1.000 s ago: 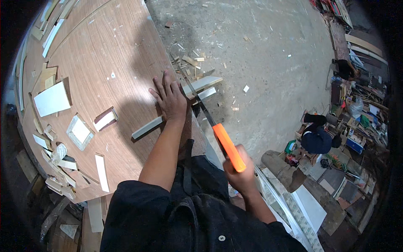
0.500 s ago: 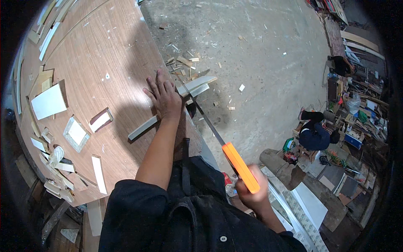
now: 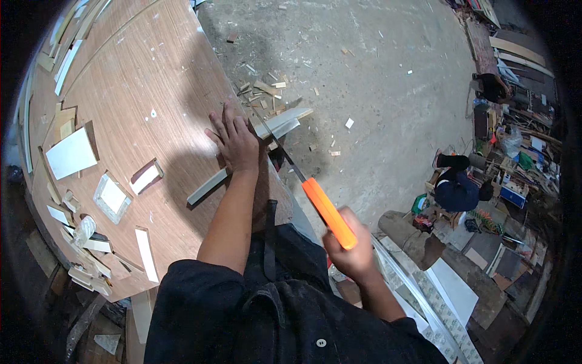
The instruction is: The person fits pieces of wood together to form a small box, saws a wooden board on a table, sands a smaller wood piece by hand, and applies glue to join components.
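My left hand (image 3: pixel 236 145) lies flat with its fingers spread, pressing a pale strip of wood (image 3: pixel 207 187) onto the brown tabletop (image 3: pixel 130 79). Part of the strip is hidden beneath that hand. Its far end, with light boards (image 3: pixel 285 124), juts past the table edge over the floor. My right hand (image 3: pixel 351 246), a little blurred, is closed round the orange handle of a handsaw (image 3: pixel 327 209). The saw's dark, narrow blade slants up and left across the overhanging wood, just right of my left fingers. I cannot make out how deep it sits in the wood.
On the table's left lie a white block (image 3: pixel 71 153), a framed white piece (image 3: pixel 113 195) and several offcuts. Wood scraps (image 3: pixel 267 88) litter the concrete floor. A person (image 3: pixel 456 189) sits low at the right near piled materials. White panels (image 3: pixel 451 291) lie beside my right arm.
My right hand has pushed the saw up and left, bringing the orange handle closer to the table edge. The left hand and the wood strip have stayed in place.
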A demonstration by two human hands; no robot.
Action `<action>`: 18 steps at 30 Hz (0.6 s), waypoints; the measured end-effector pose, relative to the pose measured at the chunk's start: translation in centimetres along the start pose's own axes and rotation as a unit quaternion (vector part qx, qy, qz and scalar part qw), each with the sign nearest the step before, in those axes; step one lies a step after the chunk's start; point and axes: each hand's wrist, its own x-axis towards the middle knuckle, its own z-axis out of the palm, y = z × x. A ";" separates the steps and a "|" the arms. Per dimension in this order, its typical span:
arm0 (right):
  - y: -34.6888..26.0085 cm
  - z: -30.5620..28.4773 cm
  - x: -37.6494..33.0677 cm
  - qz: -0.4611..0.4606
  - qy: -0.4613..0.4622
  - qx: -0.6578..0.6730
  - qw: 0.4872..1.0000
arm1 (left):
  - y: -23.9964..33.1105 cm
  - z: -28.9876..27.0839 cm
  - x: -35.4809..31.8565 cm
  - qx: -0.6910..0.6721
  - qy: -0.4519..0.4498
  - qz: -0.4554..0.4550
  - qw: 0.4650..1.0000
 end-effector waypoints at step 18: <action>-2.2 -4.6 -4.5 -0.003 -0.029 -0.063 0.998 | 0.6 -0.6 0.5 0.049 0.021 -0.002 0.999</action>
